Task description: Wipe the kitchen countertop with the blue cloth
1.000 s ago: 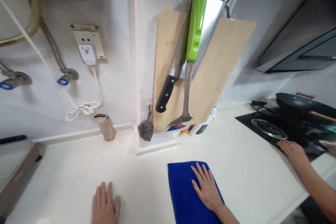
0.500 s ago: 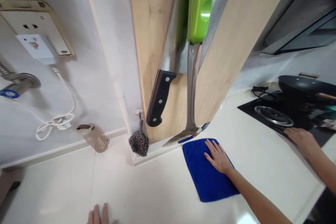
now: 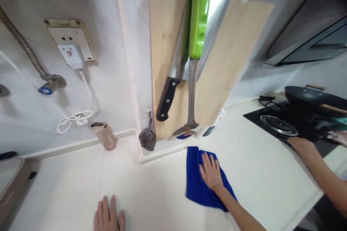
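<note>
My right hand [image 3: 211, 173] lies palm down on a blue cloth [image 3: 193, 184], fingers stretched out, pressing it onto the white counter [image 3: 143, 195]. The cloth is spread out, with a fold along its upper part. At the lower edge my left hand [image 3: 108, 216] rests flat on the counter, open and holding nothing; its wrist is out of view. Just beyond the cloth, a spatula with a green handle [image 3: 199, 25] and a knife with a black handle [image 3: 166, 99] hang in front of a wooden board [image 3: 217, 83].
A steel scrubber [image 3: 147, 139] hangs beside the board. Against the wall stands a beige bottle [image 3: 105, 137], below a socket [image 3: 69, 43]. At right, another person's hand [image 3: 302, 148] touches the edge of a black cooktop [image 3: 267, 110] with a wok [image 3: 314, 95].
The view has shifted, showing more of the left wall and of my left hand. My right hand has dragged the blue cloth slightly, and its upper part has creased.
</note>
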Motion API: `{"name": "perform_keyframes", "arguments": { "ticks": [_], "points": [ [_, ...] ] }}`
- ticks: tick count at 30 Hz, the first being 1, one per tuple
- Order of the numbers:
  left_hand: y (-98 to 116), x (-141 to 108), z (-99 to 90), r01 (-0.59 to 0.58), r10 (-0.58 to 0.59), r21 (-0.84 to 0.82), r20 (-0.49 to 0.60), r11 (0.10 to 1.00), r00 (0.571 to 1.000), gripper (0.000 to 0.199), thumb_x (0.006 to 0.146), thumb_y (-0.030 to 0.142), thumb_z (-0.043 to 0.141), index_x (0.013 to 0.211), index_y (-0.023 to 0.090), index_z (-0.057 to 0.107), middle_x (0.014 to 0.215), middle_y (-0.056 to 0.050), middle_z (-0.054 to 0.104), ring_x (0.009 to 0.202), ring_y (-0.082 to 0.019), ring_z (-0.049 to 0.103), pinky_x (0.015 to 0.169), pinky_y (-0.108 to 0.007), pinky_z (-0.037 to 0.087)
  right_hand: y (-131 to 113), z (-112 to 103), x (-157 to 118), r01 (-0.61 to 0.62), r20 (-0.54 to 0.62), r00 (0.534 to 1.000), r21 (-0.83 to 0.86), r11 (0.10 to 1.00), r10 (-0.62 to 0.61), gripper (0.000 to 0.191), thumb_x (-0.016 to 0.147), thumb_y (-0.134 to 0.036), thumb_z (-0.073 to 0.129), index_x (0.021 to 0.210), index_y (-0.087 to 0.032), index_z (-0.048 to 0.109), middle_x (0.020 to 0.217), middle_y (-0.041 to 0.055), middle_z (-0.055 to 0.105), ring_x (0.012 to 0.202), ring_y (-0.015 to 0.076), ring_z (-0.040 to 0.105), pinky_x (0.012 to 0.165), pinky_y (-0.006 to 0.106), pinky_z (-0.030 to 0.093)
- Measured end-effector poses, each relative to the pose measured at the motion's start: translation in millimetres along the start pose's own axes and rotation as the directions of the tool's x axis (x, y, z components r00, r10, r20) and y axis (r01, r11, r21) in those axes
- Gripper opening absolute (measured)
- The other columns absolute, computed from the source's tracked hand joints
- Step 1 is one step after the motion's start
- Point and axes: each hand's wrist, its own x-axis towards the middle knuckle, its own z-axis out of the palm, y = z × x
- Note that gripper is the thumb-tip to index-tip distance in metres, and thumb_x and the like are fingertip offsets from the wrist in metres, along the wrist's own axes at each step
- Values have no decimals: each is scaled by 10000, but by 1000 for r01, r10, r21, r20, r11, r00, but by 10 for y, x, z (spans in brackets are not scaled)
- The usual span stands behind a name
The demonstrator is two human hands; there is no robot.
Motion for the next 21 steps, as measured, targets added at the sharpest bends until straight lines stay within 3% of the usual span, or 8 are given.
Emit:
{"name": "perform_keyframes", "arguments": {
  "ticks": [8,11,14,16,19,21],
  "points": [
    [-42,2,13,32,-33,-28,-14,999,999,629,932,422,331,1400,36,495,1536,-259,386,1491,-379,229,1181,-602,272,-1416,-558,-1029,43,10,999,206,978,-46,591,969,-321,310,1504,-75,352,1595,119,267,1496,363,109,1200,599,171],
    [34,-19,-15,10,-13,-94,-29,996,999,545,950,366,327,1318,59,588,1487,-247,464,1481,-384,260,1172,-616,297,-1718,-765,-1269,90,2,995,334,938,-96,577,985,-307,319,1537,-140,295,1608,83,240,1498,325,135,1209,561,205],
    [346,-128,-35,-146,146,-258,-19,955,989,485,971,297,319,1377,155,544,1499,-145,492,1464,-268,340,1166,-490,388,-1694,-855,-1460,183,-52,983,403,897,-177,578,1011,-326,325,1562,-195,213,1618,75,216,1486,284,206,1203,508,272],
    [668,-252,-31,-294,308,-343,-12,892,951,516,975,257,324,1483,213,402,1545,-89,446,1446,-198,373,1152,-418,424,-1542,-830,-1558,227,-88,974,404,886,-209,585,1018,-351,346,1563,-187,206,1606,96,250,1472,275,250,1190,487,310],
    [1139,-434,-2,-458,486,-319,9,830,874,597,965,227,352,1549,266,233,1579,-59,392,1457,-201,352,1177,-446,390,-1246,-730,-1594,222,-111,975,386,896,-194,591,1016,-386,377,1546,-156,257,1576,127,319,1459,287,283,1178,503,335],
    [1337,-510,25,-498,523,-251,41,830,851,634,958,231,369,1556,281,165,1589,-52,365,1460,-224,347,1176,-480,382,-1065,-670,-1535,192,-119,980,401,896,-157,577,1015,-403,369,1525,-138,310,1553,141,360,1447,298,307,1171,532,341]
  ]
}}
